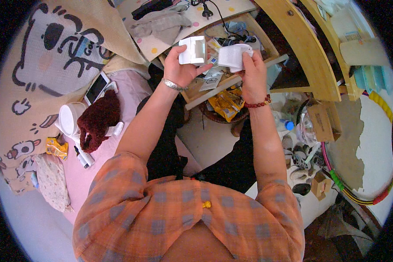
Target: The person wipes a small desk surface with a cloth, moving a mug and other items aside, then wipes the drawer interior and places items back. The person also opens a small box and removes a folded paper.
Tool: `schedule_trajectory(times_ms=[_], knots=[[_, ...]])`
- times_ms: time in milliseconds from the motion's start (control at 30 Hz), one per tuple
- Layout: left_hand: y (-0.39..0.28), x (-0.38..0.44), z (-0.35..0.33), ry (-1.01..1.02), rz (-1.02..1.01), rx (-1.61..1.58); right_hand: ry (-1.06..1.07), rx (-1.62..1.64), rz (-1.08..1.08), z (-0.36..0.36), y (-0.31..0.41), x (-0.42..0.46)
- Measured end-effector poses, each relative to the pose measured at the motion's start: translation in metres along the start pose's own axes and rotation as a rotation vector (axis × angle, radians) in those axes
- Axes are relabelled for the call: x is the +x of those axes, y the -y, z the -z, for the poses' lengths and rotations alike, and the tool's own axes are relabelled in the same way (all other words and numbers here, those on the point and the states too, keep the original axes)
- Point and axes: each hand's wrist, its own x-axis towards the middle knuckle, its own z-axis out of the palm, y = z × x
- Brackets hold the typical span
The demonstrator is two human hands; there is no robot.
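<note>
A small white cardboard box [192,51] with its end flaps spread is in my left hand [181,68], thumb on one face and fingers beneath it. The box's open end faces right, and its inside looks pale. My right hand [253,75] pinches a folded white cloth or soft sheet [232,56]; its exact material is unclear. Both hands are raised over a pulled-out wooden drawer [213,91]. Inside the drawer lie a white printed paper card [211,82], black cables [240,37] and small packets, partly hidden by my hands.
Below the drawer, a yellow plastic bag [227,104] sits in a basket. On the pink sheet at left are a tablet-like device [97,87], a white tub [71,119] and a dark red fluffy cloth [100,121]. At right stand a cardboard box [324,121], a blue-capped bottle [287,125] and a hoop [337,183].
</note>
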Motion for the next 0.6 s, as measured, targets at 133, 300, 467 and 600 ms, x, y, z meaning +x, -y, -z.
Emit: schedule_trajectory(times_ms=[133,300,467,600], knots=[[-0.001,-0.002,-0.002,0.198,0.026,-0.038,-0.028,0.042,0.000,0.007,-0.005,0.006],[-0.007,-0.003,-0.001,0.388,0.167,-0.221,-0.087,0.036,-0.054,0.000,0.000,0.004],[-0.005,0.000,0.010,0.475,0.197,-0.372,0.076,0.015,0.003,-0.003,0.001,0.002],[-0.004,-0.004,0.004,0.337,0.153,-0.273,0.155,0.073,-0.020,-0.012,0.012,-0.007]])
